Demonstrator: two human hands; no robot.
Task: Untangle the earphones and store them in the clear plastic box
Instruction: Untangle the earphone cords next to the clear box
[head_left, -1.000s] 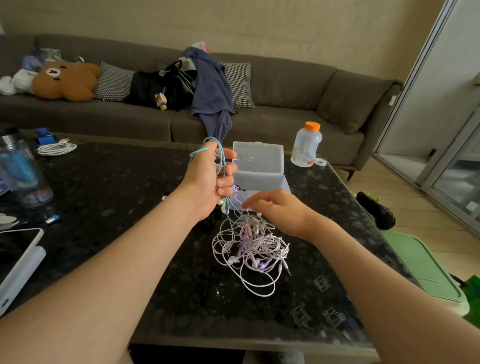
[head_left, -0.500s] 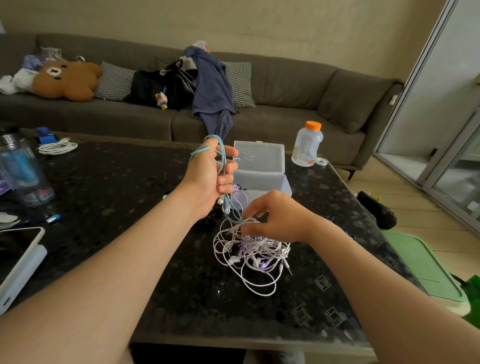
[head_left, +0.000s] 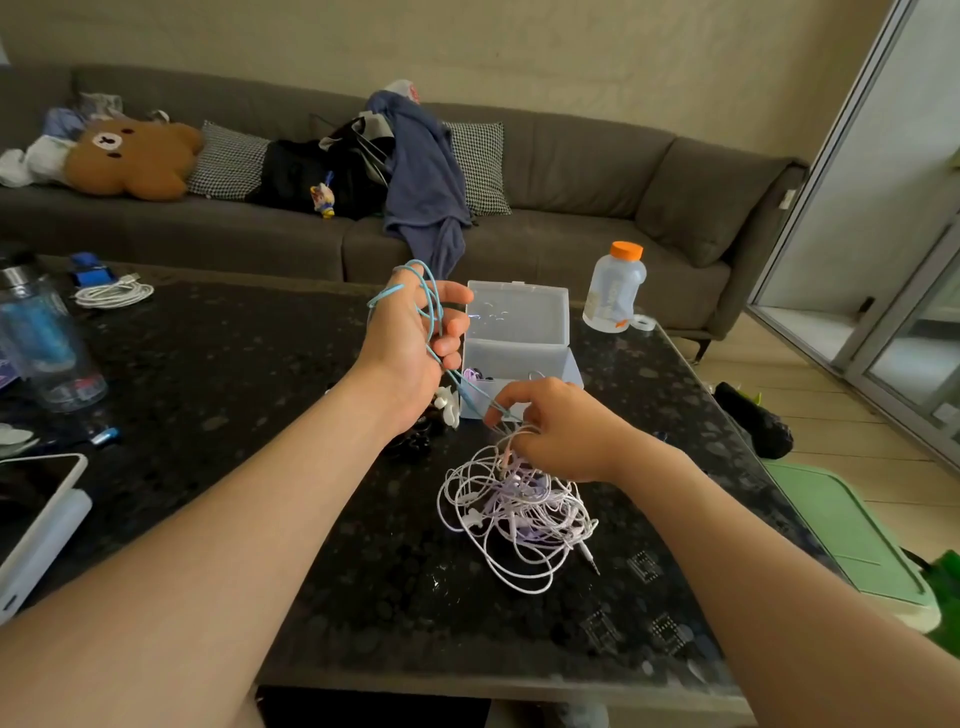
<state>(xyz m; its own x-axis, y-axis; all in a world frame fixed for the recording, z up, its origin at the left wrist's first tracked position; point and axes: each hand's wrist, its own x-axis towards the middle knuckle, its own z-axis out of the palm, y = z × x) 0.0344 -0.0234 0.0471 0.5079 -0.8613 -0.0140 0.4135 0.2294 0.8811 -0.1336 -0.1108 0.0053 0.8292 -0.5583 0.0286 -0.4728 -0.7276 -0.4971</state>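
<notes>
A tangle of white and lilac earphones (head_left: 514, 512) lies on the black stone table (head_left: 234, 364), near its front right. My left hand (head_left: 410, 348) is raised above the table with a blue earphone cord (head_left: 431, 306) looped round its fingers. The cord runs down to my right hand (head_left: 556, 426), which pinches it at the top of the tangle. Behind both hands stands the clear plastic box (head_left: 519, 343) with its lid up. White earbuds (head_left: 449, 405) hang just below my left hand.
A plastic bottle with an orange cap (head_left: 615, 288) stands behind the box on the right. At the left are a water bottle (head_left: 44, 338), a coiled white cable (head_left: 111, 293) and a tablet (head_left: 36, 509). A grey sofa (head_left: 571, 171) runs along the back.
My right hand has lifted from the tangle and come up to pinch the blue cord. My left hand stays raised with the cord round its fingers.
</notes>
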